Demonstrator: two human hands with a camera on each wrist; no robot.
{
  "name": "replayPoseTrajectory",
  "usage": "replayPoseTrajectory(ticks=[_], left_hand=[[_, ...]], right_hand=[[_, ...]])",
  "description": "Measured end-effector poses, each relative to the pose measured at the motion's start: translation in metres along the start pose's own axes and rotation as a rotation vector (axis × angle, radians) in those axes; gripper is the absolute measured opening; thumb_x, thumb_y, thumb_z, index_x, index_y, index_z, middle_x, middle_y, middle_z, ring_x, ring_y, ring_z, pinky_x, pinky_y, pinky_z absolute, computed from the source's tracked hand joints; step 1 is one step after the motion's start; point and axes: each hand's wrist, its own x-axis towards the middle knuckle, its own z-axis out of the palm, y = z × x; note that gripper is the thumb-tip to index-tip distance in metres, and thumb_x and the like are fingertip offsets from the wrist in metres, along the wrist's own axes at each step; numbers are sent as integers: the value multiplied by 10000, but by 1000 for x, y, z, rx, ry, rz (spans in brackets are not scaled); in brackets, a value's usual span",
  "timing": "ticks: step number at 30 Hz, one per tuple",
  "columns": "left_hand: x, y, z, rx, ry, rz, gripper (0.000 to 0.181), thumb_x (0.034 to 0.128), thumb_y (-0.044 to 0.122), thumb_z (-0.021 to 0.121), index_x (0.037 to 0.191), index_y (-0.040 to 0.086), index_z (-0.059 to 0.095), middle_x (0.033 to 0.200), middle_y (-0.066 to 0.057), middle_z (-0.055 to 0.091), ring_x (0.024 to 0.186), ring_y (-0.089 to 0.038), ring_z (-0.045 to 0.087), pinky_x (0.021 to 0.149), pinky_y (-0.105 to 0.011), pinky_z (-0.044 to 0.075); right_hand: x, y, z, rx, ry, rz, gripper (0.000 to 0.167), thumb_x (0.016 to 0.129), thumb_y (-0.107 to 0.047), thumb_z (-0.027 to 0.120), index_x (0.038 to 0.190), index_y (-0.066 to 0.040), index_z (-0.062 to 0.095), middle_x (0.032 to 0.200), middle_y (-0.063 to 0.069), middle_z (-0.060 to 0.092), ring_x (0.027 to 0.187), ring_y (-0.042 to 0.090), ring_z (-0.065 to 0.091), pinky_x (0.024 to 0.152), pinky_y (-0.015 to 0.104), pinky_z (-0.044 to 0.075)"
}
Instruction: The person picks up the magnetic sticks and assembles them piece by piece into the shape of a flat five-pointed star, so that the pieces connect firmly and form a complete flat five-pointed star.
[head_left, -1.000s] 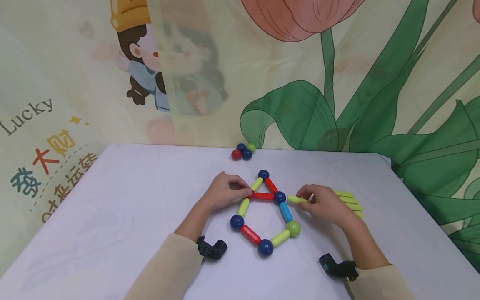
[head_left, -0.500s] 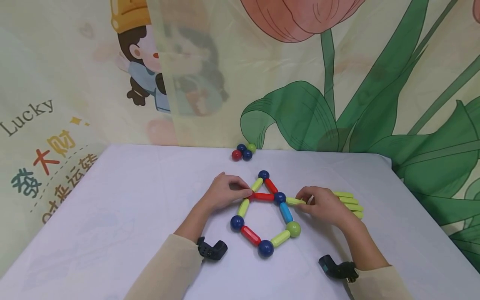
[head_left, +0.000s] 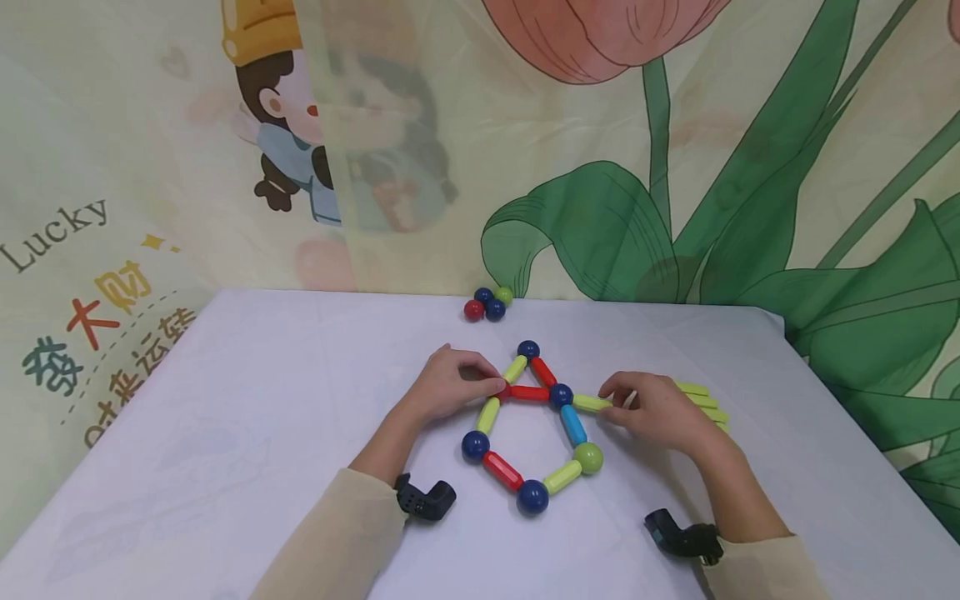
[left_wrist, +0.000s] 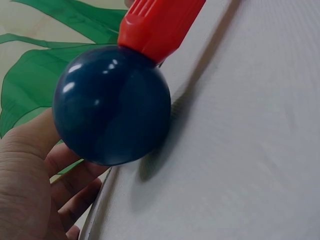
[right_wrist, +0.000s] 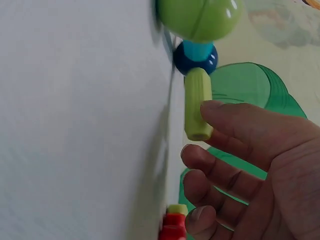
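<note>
Pinching the lime rod (head_left: 592, 403) near its outer end, the thumb and forefinger of my right hand (head_left: 662, 408) make a narrow grip, the other fingers bent clear of it. The rod's inner end meets the blue ball (head_left: 561, 395) and points outward from the frame (head_left: 502, 471). Opposite, my left hand (head_left: 452, 383) pinches the red ball (head_left: 505, 390), mostly hidden under my fingertips; I take that as steadying. A red rod (head_left: 530, 392) spans these two balls, and a blue rod (head_left: 573, 425) runs from the blue one to the green ball (head_left: 588, 458). Joining on this new arm is, I judge, the step in hand. Next calls for loosening my right pinch without tugging the joint, then perhaps capping the bare end with one of the loose balls (head_left: 484, 305) at the far edge of the table (head_left: 225, 433). Spare rods (head_left: 703, 401) lie partly hidden behind my right hand.
</note>
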Motion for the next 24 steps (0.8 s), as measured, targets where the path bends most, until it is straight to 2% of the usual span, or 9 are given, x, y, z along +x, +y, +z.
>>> replayPoseTrajectory(ticks=[3,10,16,24], left_hand=[[1,0,0,-1,-2,2,130,902,335,783,987,239,800,961,100,758,1113,-195,658,1306,-488,75],[1,-2,0,0,1,-8,120,902,333,786,985,248,798,971,103,755,1118,-191,653,1307,-475,79],[1,-3,1,-5,4,-7,116,902,335,787,983,252,797,966,109,755,1117,-190,657,1307,-472,77],[2,-4,1,-9,7,4,121,904,332,785,992,249,799,970,110,760,1124,-190,659,1306,-486,83]], right_hand=[[-5,3,-7,5,25,-8,252,902,-194,766,1122,-83,715,924,38,663,831,205,570,654,305,507],[-15,12,-23,23,47,11,277,923,-220,755,1165,-94,713,982,47,670,904,223,607,708,311,552],[-26,28,-40,55,22,41,343,932,-259,753,1229,-94,704,1069,80,669,935,238,618,665,319,547],[-40,56,-60,45,-15,98,406,925,-290,749,1268,-81,688,1135,101,669,975,243,615,708,330,533]])
